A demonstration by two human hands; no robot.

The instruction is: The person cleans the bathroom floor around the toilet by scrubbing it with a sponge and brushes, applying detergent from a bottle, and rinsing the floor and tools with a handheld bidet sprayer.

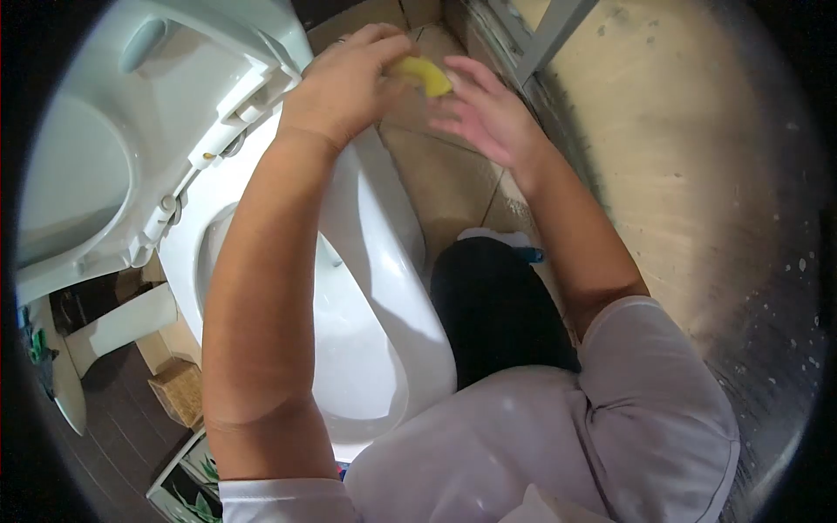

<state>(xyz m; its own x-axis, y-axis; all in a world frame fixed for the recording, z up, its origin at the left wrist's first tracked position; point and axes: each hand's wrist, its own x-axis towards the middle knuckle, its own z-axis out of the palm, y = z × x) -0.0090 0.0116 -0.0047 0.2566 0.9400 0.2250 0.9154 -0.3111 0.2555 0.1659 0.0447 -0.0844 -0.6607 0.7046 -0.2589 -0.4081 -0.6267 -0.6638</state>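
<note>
A yellow piece (425,77), which looks like a sponge or cloth, sits between my two hands above the tiled floor. My left hand (349,83) is curled round one end of it, with the fingertips blurred. On the other side my right hand (488,109) has its fingers apart, and its fingertips come close to the yellow piece; whether they touch it cannot be made out. Below my left forearm is the white toilet bowl (357,349), with its seat and lid (157,113) raised at the upper left.
A glass panel (680,174) with a metal frame (555,39) runs along the right. Beige floor tiles (445,174) lie beside the toilet. My dark-clothed knee (488,305) is close to the bowl. At the lower left are a brown box (179,392) and green leaves (196,506).
</note>
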